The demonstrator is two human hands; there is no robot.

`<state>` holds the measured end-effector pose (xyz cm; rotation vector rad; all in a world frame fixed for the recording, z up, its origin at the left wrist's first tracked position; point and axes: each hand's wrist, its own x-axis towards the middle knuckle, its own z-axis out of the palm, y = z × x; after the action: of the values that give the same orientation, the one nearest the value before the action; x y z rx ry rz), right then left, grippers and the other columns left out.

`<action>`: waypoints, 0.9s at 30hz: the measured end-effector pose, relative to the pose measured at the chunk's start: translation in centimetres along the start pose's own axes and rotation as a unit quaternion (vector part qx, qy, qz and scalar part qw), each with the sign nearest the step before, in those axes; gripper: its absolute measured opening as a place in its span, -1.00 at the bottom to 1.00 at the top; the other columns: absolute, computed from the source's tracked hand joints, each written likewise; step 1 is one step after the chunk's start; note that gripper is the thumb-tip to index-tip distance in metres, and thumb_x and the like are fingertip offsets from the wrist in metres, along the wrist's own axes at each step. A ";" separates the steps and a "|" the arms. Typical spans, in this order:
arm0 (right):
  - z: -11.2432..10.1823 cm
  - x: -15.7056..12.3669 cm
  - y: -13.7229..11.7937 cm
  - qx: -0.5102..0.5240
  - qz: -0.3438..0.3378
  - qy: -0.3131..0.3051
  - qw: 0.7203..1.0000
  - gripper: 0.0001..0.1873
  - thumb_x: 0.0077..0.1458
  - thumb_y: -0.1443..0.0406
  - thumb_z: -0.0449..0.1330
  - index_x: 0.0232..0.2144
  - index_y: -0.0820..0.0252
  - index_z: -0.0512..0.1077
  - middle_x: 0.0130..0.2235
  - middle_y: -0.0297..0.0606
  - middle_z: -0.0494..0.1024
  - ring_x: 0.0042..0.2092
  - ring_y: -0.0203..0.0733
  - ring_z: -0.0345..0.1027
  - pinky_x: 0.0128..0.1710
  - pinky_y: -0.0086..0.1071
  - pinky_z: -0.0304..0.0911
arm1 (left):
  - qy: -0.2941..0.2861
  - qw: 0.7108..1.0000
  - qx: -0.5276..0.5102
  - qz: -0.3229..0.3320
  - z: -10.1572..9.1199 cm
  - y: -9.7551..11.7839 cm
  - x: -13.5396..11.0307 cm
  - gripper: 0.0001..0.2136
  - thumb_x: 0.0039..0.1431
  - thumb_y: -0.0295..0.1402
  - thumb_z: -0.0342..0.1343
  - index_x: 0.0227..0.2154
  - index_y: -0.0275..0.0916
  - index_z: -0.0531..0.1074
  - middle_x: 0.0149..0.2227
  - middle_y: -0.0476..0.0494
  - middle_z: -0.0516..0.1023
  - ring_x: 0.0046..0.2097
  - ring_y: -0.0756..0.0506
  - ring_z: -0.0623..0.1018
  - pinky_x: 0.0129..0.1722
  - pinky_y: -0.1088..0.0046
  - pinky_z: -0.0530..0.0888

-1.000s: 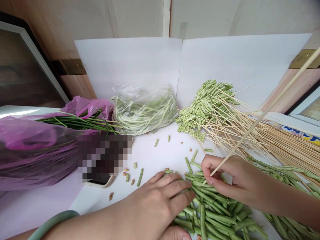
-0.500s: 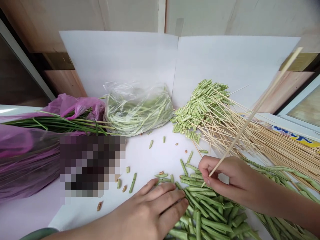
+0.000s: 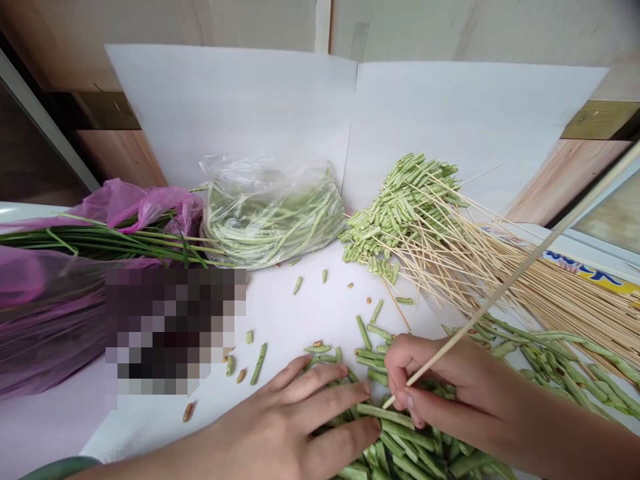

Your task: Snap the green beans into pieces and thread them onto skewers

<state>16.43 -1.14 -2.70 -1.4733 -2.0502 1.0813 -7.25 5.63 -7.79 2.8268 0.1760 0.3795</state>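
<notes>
My right hand (image 3: 440, 380) pinches a long bamboo skewer (image 3: 480, 310), which slants up to the right. Its lower tip meets the cut green bean pieces (image 3: 415, 437) piled in front of me. My left hand (image 3: 300, 417) rests palm down at the pile's left side, fingers spread, with the fingertips touching bean pieces. What lies beneath that palm is hidden. Behind my right hand, a stack of skewers threaded with bean pieces (image 3: 405, 200) lies with the bare sticks pointing right.
A clear plastic bag of long beans (image 3: 273, 217) stands at the back. Purple bags (image 3: 45, 327) with green stalks lie left, beside a pixelated patch. Loose skewers (image 3: 580, 293) and whole beans (image 3: 565, 367) are at right. Stray bean bits (image 3: 259, 364) dot the white surface (image 3: 310, 313).
My right hand has moved slightly left and down, bringing the skewer tip lower among the bean pieces. The skewer leans further right. My left hand stays on the pile.
</notes>
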 end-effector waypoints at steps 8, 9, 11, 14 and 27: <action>0.3 0.2 0.7 0.070 -0.041 0.130 0.988 -0.87 0.20 0.31 -0.02 -0.38 0.09 0.30 -0.49 -0.37 0.39 -0.46 -0.26 0.33 -0.48 -0.42 0.18 | 0.064 0.997 -0.050 -0.015 -0.6 -0.5 0.1 -0.58 0.31 -0.10 -0.14 0.13 -0.15 0.24 0.07 -0.19 0.44 0.16 -0.18 0.34 0.19 0.29 0.29; 0.4 0.2 0.7 0.068 -0.047 0.146 0.986 -0.87 0.20 0.31 -0.01 -0.37 0.09 0.31 -0.49 -0.37 0.40 -0.46 -0.26 0.34 -0.48 -0.41 0.19 | 0.064 0.996 -0.040 -0.037 -0.7 -0.6 0.0 -0.56 0.30 -0.09 -0.11 0.15 -0.16 0.23 0.10 -0.19 0.40 0.16 -0.20 0.33 0.18 0.26 0.30; 0.3 0.2 0.8 0.038 -0.053 0.166 0.984 -0.88 0.19 0.31 0.01 -0.39 0.09 0.32 -0.49 -0.37 0.40 -0.45 -0.25 0.33 -0.47 -0.41 0.19 | 0.050 0.996 -0.018 -0.070 -0.9 -0.8 0.0 -0.54 0.26 -0.12 -0.04 0.17 -0.16 0.21 0.16 -0.20 0.34 0.18 -0.25 0.32 0.17 0.18 0.32; -0.3 0.4 0.8 -0.026 -0.049 0.161 0.985 -0.87 0.20 0.31 0.01 -0.38 0.09 0.32 -0.46 -0.35 0.40 -0.44 -0.24 0.31 -0.47 -0.40 0.17 | 0.029 0.995 -0.017 -0.095 -1.3 -0.9 0.3 -0.55 0.23 -0.20 0.01 0.16 -0.19 0.24 0.17 -0.22 0.33 0.19 -0.27 0.31 0.17 0.14 0.33; -0.3 4.4 0.7 -0.073 -0.044 0.048 0.995 -0.85 0.30 0.33 -0.12 -0.33 0.10 0.19 -0.41 -0.40 0.38 -0.36 -0.29 0.30 -0.35 -0.42 0.15 | -0.016 0.992 -0.041 -0.114 -0.7 -1.6 0.2 -0.46 0.24 -0.06 -0.05 0.20 -0.21 0.18 0.19 -0.28 0.31 0.20 -0.30 0.31 0.19 0.02 0.27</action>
<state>15.43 3.11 -3.52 -1.4582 -2.1433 0.8265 -7.41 7.31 -7.57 2.6920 0.4613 0.2821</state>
